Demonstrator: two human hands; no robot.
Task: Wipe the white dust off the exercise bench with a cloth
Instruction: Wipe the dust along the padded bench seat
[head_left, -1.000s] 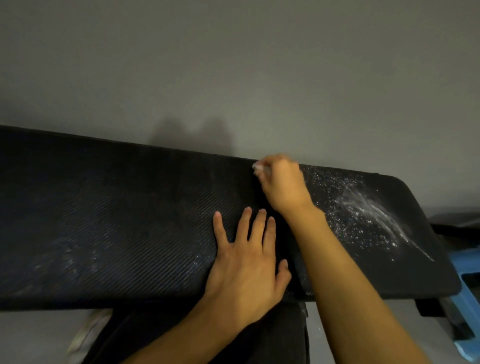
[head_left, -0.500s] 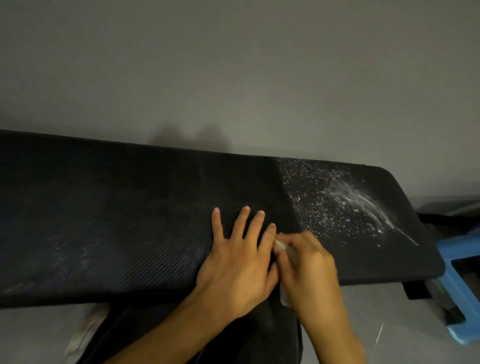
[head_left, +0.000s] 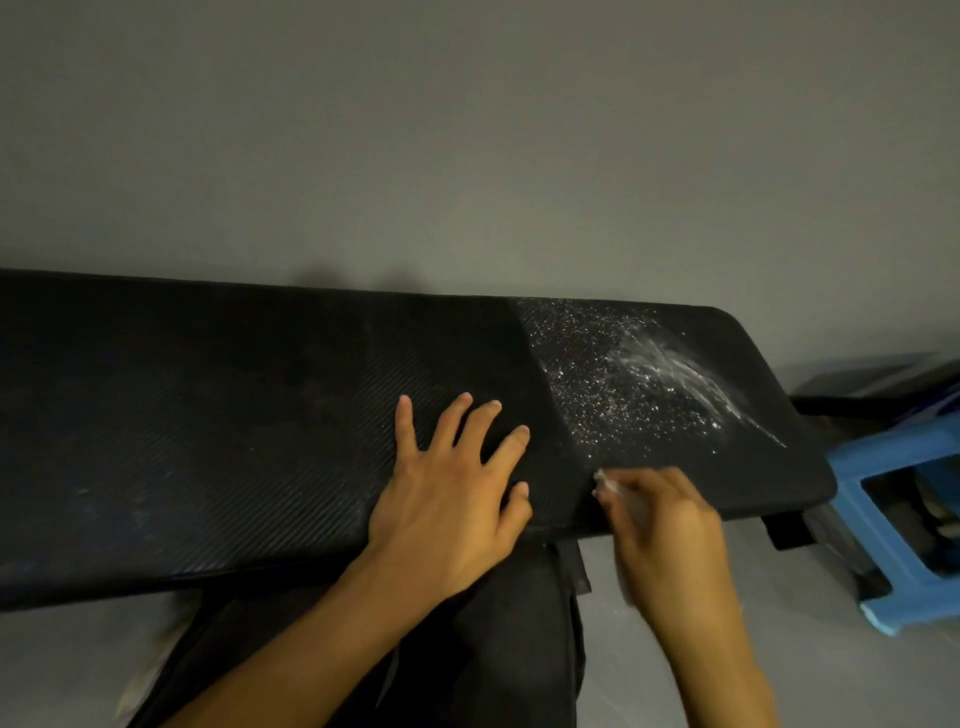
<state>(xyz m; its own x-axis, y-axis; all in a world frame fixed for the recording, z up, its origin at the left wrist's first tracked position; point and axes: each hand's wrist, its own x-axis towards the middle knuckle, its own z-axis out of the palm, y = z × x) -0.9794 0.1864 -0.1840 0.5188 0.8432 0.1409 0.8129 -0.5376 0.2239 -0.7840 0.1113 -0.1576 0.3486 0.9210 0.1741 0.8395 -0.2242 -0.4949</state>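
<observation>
Mostly hidden, the cloth (head_left: 607, 482) peeks from the blurred right hand (head_left: 662, 525)

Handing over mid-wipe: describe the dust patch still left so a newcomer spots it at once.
Follow the long black bench to its right end, beside the blue stool. The white dust lies there, just beyond the right hand gripping the cloth. It shows as bright specks and streaks, while the padding under the flat left hand looks dark.

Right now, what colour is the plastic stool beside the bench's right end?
The plastic stool is light blue, clearest in the head view.
</observation>
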